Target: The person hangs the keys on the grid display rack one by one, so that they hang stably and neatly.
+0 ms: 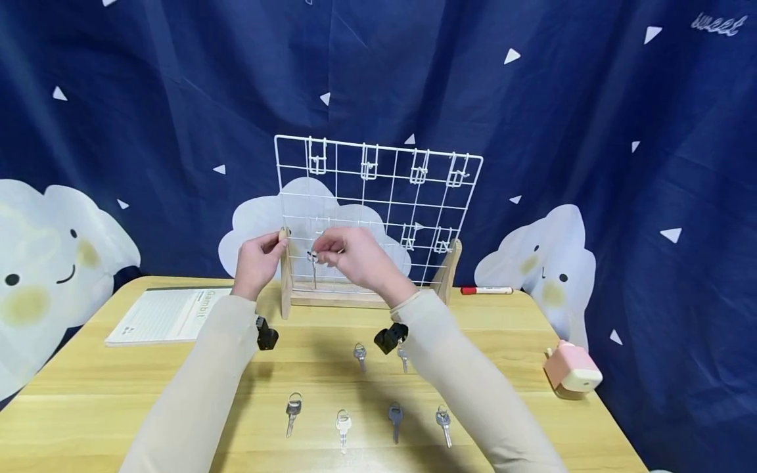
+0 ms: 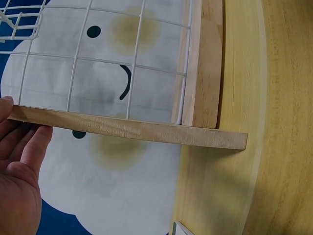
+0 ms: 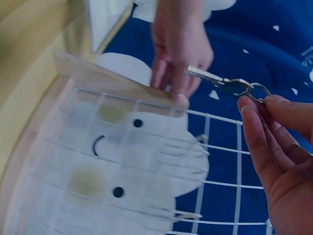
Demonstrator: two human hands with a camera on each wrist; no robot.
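My left hand [image 1: 257,264] grips the top of the wooden side post [image 1: 286,282] of a white wire grid rack. In the left wrist view, its thumb and fingers lie on opposite sides of that post [image 2: 137,129]. Between thumb and fingertips, my right hand [image 1: 362,257] pinches a metal ring with a silver key [image 3: 210,76] on it. This key hangs down in front of the lower left part of the grid in the head view. White wire hooks [image 1: 317,165] line the grid's top, and a lower row is partly hidden behind my right hand.
Several ringed keys [image 1: 343,424] lie spread on the wooden table [image 1: 497,368] before the rack. A notebook [image 1: 160,318] lies at left, a red-capped marker [image 1: 486,290] right of the rack, and a pink and white block-shaped object [image 1: 572,369] near the right edge. A blue curtain hangs behind.
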